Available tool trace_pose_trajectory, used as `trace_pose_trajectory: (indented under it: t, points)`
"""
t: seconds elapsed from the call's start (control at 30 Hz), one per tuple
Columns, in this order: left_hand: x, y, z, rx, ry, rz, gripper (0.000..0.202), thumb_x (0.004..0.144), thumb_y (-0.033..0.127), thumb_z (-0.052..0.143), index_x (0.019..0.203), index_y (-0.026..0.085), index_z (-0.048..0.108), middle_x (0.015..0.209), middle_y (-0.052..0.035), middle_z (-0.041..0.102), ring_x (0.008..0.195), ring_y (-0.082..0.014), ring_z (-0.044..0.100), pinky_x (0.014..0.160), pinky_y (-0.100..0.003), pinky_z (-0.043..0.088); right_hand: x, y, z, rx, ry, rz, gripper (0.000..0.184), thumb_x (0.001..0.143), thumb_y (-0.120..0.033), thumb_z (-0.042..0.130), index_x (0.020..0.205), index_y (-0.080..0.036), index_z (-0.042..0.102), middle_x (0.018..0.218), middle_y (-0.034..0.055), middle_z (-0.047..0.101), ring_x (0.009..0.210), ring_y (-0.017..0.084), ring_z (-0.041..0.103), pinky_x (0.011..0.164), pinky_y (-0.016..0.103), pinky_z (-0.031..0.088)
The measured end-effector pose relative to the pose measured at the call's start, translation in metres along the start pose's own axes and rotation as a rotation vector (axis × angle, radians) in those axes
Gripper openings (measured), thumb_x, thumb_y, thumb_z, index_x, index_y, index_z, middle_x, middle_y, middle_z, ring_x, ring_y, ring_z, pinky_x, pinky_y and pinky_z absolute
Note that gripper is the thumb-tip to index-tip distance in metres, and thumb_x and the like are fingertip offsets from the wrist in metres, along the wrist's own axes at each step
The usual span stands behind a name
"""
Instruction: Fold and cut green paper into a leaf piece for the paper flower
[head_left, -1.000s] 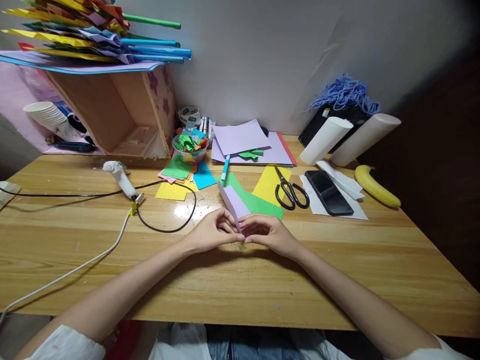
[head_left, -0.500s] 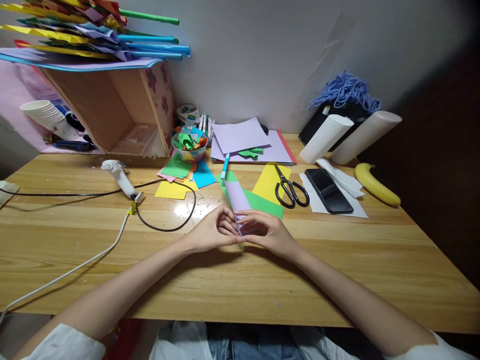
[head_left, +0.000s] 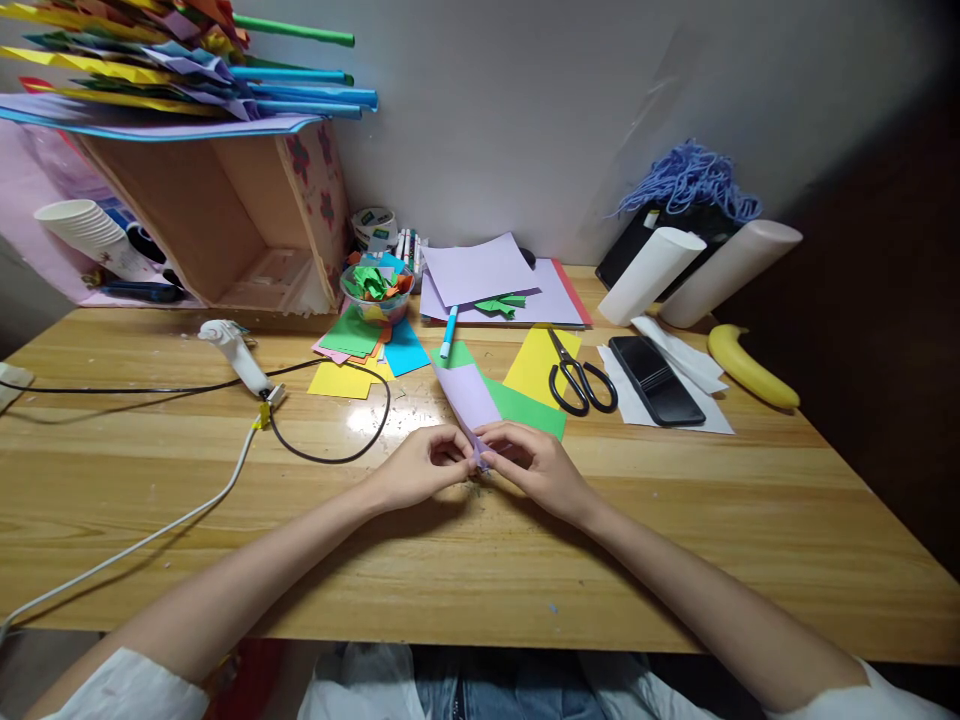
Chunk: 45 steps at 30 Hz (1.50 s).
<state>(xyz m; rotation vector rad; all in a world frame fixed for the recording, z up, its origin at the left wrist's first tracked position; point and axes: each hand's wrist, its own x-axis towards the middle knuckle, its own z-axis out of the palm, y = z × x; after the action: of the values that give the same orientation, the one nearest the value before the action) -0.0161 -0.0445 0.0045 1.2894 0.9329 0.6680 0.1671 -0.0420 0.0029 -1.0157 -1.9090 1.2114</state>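
A piece of light purple paper (head_left: 466,392) is held between my hands over the middle of the table, its near end pinched to a narrow tip. My left hand (head_left: 429,465) grips that tip from the left with thumb and fingers. From the right, my right hand (head_left: 534,462) pinches the same end, fingers curled over the paper's edge. Green paper (head_left: 529,408) lies flat just beyond. Black-handled scissors (head_left: 576,375) rest partly on yellow paper (head_left: 525,360) to the right. A blue marker (head_left: 449,335) lies just behind the purple paper.
Cut paper squares (head_left: 351,335), a bowl of paper scraps (head_left: 379,290) and a glue gun (head_left: 236,355) with looping cables are on the left. A phone (head_left: 656,380), a banana (head_left: 752,367) and paper rolls (head_left: 652,275) stand or lie right. A cardboard box (head_left: 315,215) is back left.
The far part of the purple paper has swung slightly left and looks flatter and wider. My fingertips have shifted on its near end, and the thumbs have moved a little apart.
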Motion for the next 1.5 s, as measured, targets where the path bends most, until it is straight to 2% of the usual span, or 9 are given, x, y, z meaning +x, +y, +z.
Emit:
trace_pose_trajectory:
  t: [0.13,0.23,0.43,0.7,0.83,0.93,1.07,1.27,1.5]
  points:
    - [-0.004,0.008,-0.009,0.077,-0.080,-0.008,0.018,0.073,0.030,0.061,0.071,0.014,0.054,0.072,-0.0014,0.059,0.069,-0.0116,0.054,0.067,-0.023,0.041,0.003,0.002,-0.011,0.094,0.143,0.050,0.015,0.081,-0.032,0.053,0.078,-0.019,0.059,0.096,0.0067,0.063,0.087,0.019,0.059,0.075,0.029,0.047]
    - [-0.009,0.021,-0.028,0.149,-0.247,-0.077,0.016,0.071,0.026,0.063,0.066,0.014,0.053,0.065,0.0024,0.054,0.059,-0.0083,0.049,0.058,-0.020,0.038,0.005,0.007,-0.041,0.129,0.265,0.089,0.016,0.078,-0.031,0.052,0.068,-0.019,0.052,0.078,0.0033,0.059,0.078,0.017,0.057,0.069,0.028,0.046]
    - [-0.013,0.034,-0.064,0.168,-0.468,-0.225,0.011,0.071,0.024,0.062,0.070,0.014,0.060,0.065,0.0003,0.061,0.059,-0.0095,0.054,0.058,-0.020,0.041,0.006,0.015,-0.103,0.181,-0.001,0.498,0.016,0.075,-0.033,0.055,0.071,-0.019,0.049,0.066,0.0002,0.058,0.060,0.015,0.060,0.055,0.026,0.048]
    - [-0.023,0.041,-0.073,0.312,-0.561,-0.406,0.026,0.078,0.038,0.055,0.070,0.014,0.063,0.079,-0.0056,0.070,0.050,-0.0095,0.057,0.054,-0.021,0.044,0.013,0.024,-0.091,0.325,0.184,0.529,0.041,0.077,-0.053,0.053,0.099,-0.019,0.046,0.081,0.0046,0.061,0.056,0.013,0.062,0.049,0.024,0.051]
    - [-0.028,0.049,-0.068,0.583,-0.317,-0.353,0.048,0.083,0.051,0.039,0.063,0.014,0.062,0.055,-0.0034,0.063,0.040,-0.0102,0.051,0.044,-0.021,0.038,0.015,0.022,-0.081,0.290,0.222,0.513,0.046,0.075,-0.055,0.054,0.103,-0.021,0.044,0.074,0.0009,0.058,0.053,0.012,0.060,0.047,0.024,0.049]
    - [-0.022,0.052,-0.045,0.792,-0.012,-0.064,0.043,0.085,0.047,0.037,0.067,0.015,0.059,0.063,-0.0033,0.063,0.053,-0.0128,0.055,0.051,-0.023,0.041,0.016,0.025,-0.080,0.236,0.204,0.468,0.049,0.071,-0.049,0.061,0.107,-0.023,0.042,0.069,-0.0028,0.057,0.053,0.012,0.058,0.049,0.024,0.049]
    - [0.002,0.041,-0.006,1.094,-0.120,0.293,0.028,0.085,0.033,0.043,0.104,0.017,0.054,0.105,-0.0101,0.057,0.088,-0.0203,0.055,0.077,-0.032,0.044,0.017,0.033,-0.077,0.184,0.243,0.398,0.050,0.068,-0.046,0.063,0.106,-0.022,0.041,0.062,-0.0062,0.053,0.050,0.010,0.053,0.046,0.022,0.045]
    - [0.042,0.013,0.009,1.409,0.092,0.221,0.032,0.090,0.017,0.021,0.108,0.013,0.046,0.096,-0.0123,0.049,0.082,-0.0214,0.051,0.070,-0.035,0.045,0.015,0.040,-0.073,-0.094,0.286,0.349,0.034,0.075,-0.040,0.052,0.101,-0.021,0.043,0.053,-0.0094,0.043,0.041,0.010,0.045,0.040,0.022,0.035]
    - [0.050,0.006,0.001,1.454,0.136,0.221,0.045,0.086,0.021,0.030,0.130,0.014,0.033,0.101,-0.0120,0.047,0.081,-0.0215,0.051,0.072,-0.036,0.045,0.012,0.037,-0.078,-0.580,0.175,0.262,0.016,0.079,-0.022,0.039,0.094,-0.021,0.047,0.050,-0.0049,0.049,0.054,0.017,0.051,0.052,0.026,0.033]
